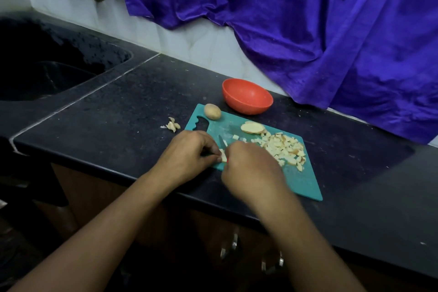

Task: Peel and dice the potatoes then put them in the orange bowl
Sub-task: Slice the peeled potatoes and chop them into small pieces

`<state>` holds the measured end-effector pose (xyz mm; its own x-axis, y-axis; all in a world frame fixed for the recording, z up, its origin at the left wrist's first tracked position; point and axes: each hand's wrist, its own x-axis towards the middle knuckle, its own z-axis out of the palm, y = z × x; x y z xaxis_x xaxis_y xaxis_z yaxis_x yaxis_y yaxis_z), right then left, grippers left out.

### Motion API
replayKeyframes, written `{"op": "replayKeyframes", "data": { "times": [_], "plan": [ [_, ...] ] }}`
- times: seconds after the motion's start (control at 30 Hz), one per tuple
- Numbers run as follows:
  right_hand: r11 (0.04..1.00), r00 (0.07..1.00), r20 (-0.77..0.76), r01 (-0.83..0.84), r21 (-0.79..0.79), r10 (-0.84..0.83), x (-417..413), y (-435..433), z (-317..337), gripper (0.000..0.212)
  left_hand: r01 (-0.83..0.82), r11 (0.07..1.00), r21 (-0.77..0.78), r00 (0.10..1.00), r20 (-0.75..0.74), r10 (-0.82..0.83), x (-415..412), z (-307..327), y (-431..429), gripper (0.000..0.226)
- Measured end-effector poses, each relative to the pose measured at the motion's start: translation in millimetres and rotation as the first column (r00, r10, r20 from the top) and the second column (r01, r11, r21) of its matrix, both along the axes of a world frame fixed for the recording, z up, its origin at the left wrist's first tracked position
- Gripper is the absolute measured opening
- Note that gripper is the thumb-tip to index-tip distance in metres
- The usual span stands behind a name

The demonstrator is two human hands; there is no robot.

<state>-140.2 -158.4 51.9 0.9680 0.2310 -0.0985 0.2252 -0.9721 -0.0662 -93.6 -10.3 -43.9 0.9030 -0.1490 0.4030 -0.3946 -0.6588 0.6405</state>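
On the near-left corner of the cutting board (305, 185), the left hand (189, 149) pinches a small pale potato piece (223, 155) between curled fingertips and thumb. The right hand (251, 168) is closed around the knife (221, 141); the handle is mostly hidden and the dark blade tip pokes out just beyond the piece.

A diced pile (284, 147) lies loose on the right half of the board, with a cut potato chunk (252, 127) just behind it. 1 whole unpeeled potato (212, 111) sits at the far-left board edge, near the orange bowl (247, 96). The bowl stands on the counter (118, 111) behind the board, and no potato shows in it. Peel scraps (173, 125) lie on the counter left of the board.

Handling guess:
- **Held piece:** firm, light, wet-slick from starch. Best pinched on its side faces, fingertips tucked back from the blade.
- **Whole potato:** hard and round, likely to roll. It needs a full wrap grip for peeling, then a flat cut face down.
- **Dice:** tiny and scatter easily, so scooping or sliding them off the board should beat picking them up singly.
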Motion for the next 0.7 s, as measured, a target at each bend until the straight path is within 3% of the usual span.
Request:
{"op": "replayKeyframes", "data": {
  "times": [0.1,0.17,0.27,0.47,0.63,0.7],
  "plan": [
    [1.0,0.987,0.163,-0.015,0.023,0.011,-29.0,-6.6,-38.5,0.048,-0.011,1.0,0.016,1.0,0.014,0.011,0.6,-0.7,-1.2,0.007],
    [0.998,0.979,0.206,-0.012,0.056,0.0,-32.5,-12.2,-49.4,0.055,-0.013,1.0,0.021,1.0,0.019,0.013,0.3,-0.2,-1.5,0.007],
    [0.996,0.984,0.176,-0.02,0.087,0.005,-28.0,-17.6,-39.7,0.046,-0.019,0.999,0.029,1.0,0.02,0.019,-1.4,0.4,-2.1,0.007],
    [1.0,0.998,-0.054,0.013,0.011,-0.012,9.5,-12.7,16.5,0.024,-0.048,0.998,0.049,0.999,0.025,0.047,-6.4,2.3,-2.2,0.005],
    [1.0,0.998,-0.057,-0.015,-0.008,0.014,14.4,3.0,19.6,0.01,-0.049,0.996,0.076,0.999,0.027,0.047,-9.7,4.8,-2.4,0.006],
    [1.0,1.0,-0.001,0.001,0.01,-0.001,-1.6,3.1,0.0,0.017,-0.057,0.995,0.084,0.998,0.035,0.055,-9.4,3.7,-2.1,0.006]
  ]
}}
